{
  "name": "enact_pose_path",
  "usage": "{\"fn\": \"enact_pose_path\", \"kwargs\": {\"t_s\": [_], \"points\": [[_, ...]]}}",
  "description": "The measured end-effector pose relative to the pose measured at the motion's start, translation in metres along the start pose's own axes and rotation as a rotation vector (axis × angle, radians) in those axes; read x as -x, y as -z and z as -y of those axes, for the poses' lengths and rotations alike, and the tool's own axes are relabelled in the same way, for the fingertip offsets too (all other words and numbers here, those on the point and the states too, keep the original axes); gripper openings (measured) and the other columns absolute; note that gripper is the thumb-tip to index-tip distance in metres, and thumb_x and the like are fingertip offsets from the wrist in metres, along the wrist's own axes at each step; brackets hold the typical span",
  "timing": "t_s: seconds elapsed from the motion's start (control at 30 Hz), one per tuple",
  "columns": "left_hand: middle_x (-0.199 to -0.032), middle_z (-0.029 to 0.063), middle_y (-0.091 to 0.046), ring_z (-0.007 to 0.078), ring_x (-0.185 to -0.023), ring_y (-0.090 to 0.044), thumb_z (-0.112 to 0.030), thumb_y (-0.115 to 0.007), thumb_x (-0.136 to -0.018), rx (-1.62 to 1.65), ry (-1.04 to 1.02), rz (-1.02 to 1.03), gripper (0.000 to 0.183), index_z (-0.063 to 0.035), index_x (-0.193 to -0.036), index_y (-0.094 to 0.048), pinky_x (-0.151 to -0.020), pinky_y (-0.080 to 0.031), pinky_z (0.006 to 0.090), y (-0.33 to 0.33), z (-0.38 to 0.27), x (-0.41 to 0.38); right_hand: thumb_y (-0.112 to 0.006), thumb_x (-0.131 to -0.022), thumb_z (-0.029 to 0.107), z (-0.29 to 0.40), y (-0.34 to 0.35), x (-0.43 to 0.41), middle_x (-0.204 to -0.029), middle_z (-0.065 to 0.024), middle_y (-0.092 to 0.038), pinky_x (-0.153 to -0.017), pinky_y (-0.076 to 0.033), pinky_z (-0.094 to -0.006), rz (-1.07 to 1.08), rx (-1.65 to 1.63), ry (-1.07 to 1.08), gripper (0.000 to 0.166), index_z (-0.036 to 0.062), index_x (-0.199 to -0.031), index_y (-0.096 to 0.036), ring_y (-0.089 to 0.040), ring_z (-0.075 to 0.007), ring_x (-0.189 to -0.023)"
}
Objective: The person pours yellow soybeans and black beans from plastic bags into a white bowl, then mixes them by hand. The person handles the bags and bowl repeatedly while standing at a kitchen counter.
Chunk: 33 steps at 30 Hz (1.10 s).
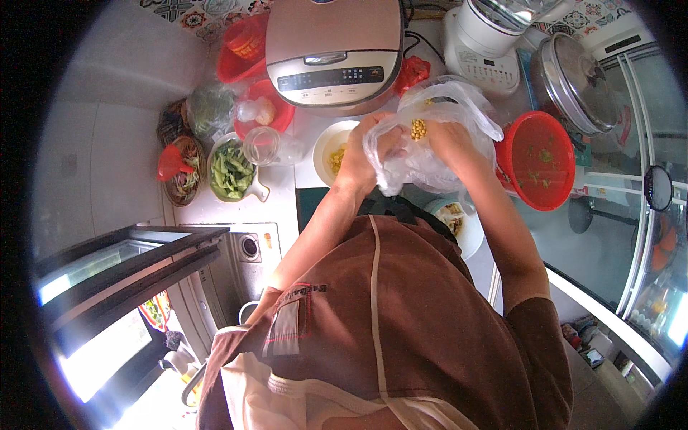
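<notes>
My left hand (368, 142) grips the near left side of a translucent white plastic bag (441, 174), its fingers partly covered by the film. Reaching into the bag's mouth, my right hand (449, 140) has its fingers mostly hidden by plastic. A cluster of small yellow kernels or beans (418, 129) shows between the two hands; whether the right fingers hold it is unclear. Just left of my left wrist stands a white bowl (321, 156) with yellow pieces (337, 158) inside.
Behind the bag is a rice cooker (333, 32). A blender base (484, 64), lidded steel pot (583, 83) and red basin (570, 161) stand right. Cut greens (232, 171) fill a dish at left, beside a glass jar (260, 146). A bin (471, 242) sits below the counter edge.
</notes>
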<state>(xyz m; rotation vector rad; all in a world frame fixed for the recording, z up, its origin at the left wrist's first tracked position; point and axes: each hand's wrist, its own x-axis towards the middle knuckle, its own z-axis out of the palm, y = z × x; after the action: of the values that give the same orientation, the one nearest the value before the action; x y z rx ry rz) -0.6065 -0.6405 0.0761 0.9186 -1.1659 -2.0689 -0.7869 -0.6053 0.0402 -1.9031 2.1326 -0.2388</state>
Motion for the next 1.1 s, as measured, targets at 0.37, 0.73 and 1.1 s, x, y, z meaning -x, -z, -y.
{"fn": "enact_pose_path", "kwargs": {"t_s": [0.37,0.73,1.1], "points": [[-0.091,0.0053,-0.062,0.0102,-0.077,-0.058,0.0,-0.061,-0.08,0.166,-0.126,0.278,0.024,-0.0021,-0.103,-0.057,-0.072,-0.049,0.0223,-0.048,-0.039,-0.028,-0.05,-0.084,0.038,-0.006,0.009,0.007,-0.114,-0.0162,-0.056,-0.089,-0.04,-0.0422,-0.193,-0.464,-0.149,0.043,0.009,-0.115,-0.053,-0.051,-0.0325,-0.107],[-0.098,0.0082,-0.061,0.0133,-0.084,-0.059,0.0,-0.059,-0.082,0.11,0.018,0.263,0.027,-0.0022,-0.109,-0.055,-0.071,-0.05,0.023,-0.035,-0.054,-0.049,-0.059,-0.086,0.02,-0.042,-0.042,-0.022,-0.118,-0.0085,-0.056,-0.086,-0.05,-0.0348,-0.018,-2.11,-0.614,0.037,0.0075,-0.119,-0.051,-0.056,-0.0207,-0.104],[-0.103,0.009,-0.06,0.0163,-0.089,-0.061,-0.002,-0.059,-0.082,-0.085,0.005,0.348,0.034,-0.0013,-0.115,-0.053,-0.079,-0.051,0.026,-0.01,-0.064,-0.072,-0.055,-0.088,0.018,-0.027,-0.051,-0.022,-0.106,-0.0094,-0.06,-0.074,-0.053,-0.037,0.025,-2.529,-0.727,0.025,0.0083,-0.11,-0.056,-0.06,-0.0246,-0.093]]}}
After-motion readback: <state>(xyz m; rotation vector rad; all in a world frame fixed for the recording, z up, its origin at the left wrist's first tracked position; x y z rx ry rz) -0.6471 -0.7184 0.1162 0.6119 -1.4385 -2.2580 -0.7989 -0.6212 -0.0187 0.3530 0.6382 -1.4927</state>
